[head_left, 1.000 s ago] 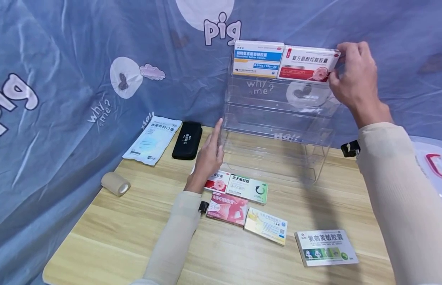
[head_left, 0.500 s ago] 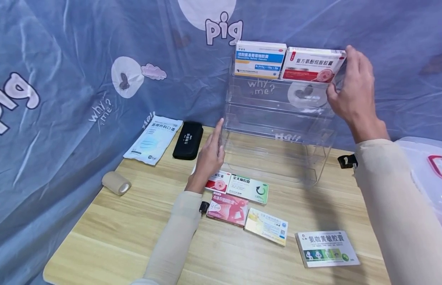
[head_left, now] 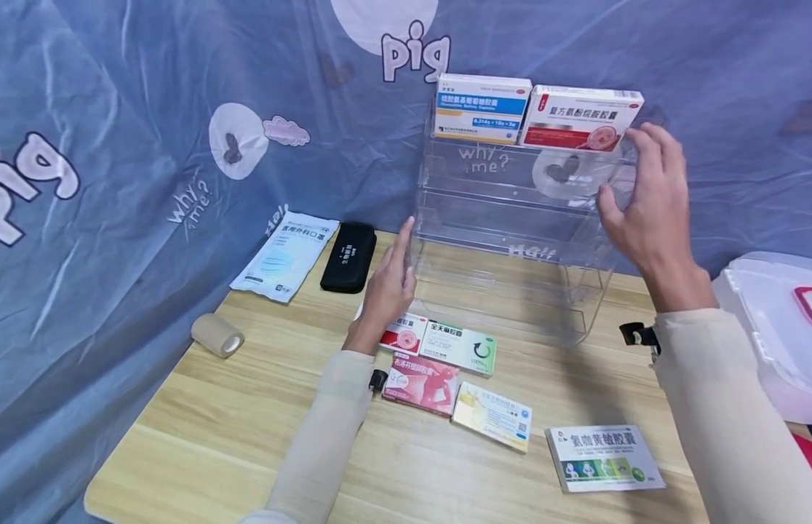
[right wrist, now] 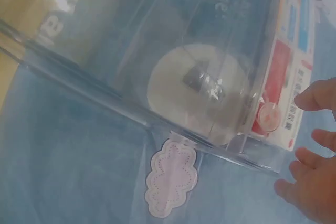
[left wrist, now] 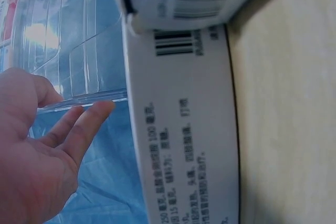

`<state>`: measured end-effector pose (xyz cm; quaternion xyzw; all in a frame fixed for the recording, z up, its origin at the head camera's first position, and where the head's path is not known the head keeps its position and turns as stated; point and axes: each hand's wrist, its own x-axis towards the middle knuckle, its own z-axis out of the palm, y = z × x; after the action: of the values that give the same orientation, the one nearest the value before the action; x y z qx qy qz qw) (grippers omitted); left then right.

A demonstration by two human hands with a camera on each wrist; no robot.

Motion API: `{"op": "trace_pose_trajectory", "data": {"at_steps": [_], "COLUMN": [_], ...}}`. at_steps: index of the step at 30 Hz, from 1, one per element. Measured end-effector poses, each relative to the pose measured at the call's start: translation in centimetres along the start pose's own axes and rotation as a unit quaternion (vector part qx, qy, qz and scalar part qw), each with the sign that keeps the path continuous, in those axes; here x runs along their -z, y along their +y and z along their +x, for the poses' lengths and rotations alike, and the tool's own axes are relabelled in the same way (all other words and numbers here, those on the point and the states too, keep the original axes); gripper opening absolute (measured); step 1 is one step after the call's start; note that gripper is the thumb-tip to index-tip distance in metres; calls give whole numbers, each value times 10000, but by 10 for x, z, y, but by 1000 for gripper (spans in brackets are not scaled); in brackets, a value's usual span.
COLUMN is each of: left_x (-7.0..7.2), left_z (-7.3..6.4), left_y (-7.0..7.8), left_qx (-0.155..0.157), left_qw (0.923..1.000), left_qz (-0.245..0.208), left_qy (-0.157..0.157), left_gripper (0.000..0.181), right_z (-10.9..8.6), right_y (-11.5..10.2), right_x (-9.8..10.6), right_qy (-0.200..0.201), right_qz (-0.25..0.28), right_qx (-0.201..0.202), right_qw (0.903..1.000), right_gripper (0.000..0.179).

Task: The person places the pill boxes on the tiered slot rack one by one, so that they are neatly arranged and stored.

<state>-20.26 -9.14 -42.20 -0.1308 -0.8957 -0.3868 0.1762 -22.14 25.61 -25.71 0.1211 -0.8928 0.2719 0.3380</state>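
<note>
On the top tier of a clear acrylic display stand [head_left: 504,211], a blue-and-white medicine box [head_left: 481,109] and a red-and-white medicine box [head_left: 581,118] lean side by side. My right hand [head_left: 655,196] is spread at the stand's right side, just below the red-and-white box's lower right corner. In the right wrist view, its fingers [right wrist: 315,95] hold nothing. My left hand [head_left: 388,285] grips the stand's left side panel, thumb on one face and fingers on the other, as the left wrist view shows. Under its wrist lies another red-and-white box [head_left: 404,335], partly hidden.
On the table lie a green-and-white box [head_left: 460,348], a pink box [head_left: 420,384], a yellow-and-white box [head_left: 491,416] and a white-and-green box [head_left: 605,458]. Left are a mask packet [head_left: 284,256], a black case [head_left: 349,257] and a bandage roll [head_left: 217,335]. A clear-lidded bin [head_left: 773,320] stands right.
My right hand has let go of the red-and-white box and moved down from its right edge. The box stays leaning on the top tier. My left hand keeps its place on the stand.
</note>
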Motion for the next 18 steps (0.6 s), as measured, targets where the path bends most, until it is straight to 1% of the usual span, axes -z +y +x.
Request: {"op": "trace_pose_trajectory", "data": {"at_steps": [7,13,15,18], "left_x": [-2,-2,-2,-1], "left_z": [-1,-1,-1,0], "left_y": [2,2,2,2], "left_qx": [48,69,85,84], "left_qw": [9999,10000,9999,9999], "left_qz": [-73,-43,-34,-38], "left_qy": [-64,-46,-53,-64], "left_gripper": [87,88,89,89], "right_z": [-31,-56,-64,-77], "right_y": [-1,-6,-9,-13], "right_x": [7,3,1,0], "right_qy": [-82,-127,-210,-438], "right_qz": [52,163,140,44], "right_qx": [68,101,117,233], "right_qw": [9999,9997,9996,9988], "right_gripper": [61,53,50,44]}}
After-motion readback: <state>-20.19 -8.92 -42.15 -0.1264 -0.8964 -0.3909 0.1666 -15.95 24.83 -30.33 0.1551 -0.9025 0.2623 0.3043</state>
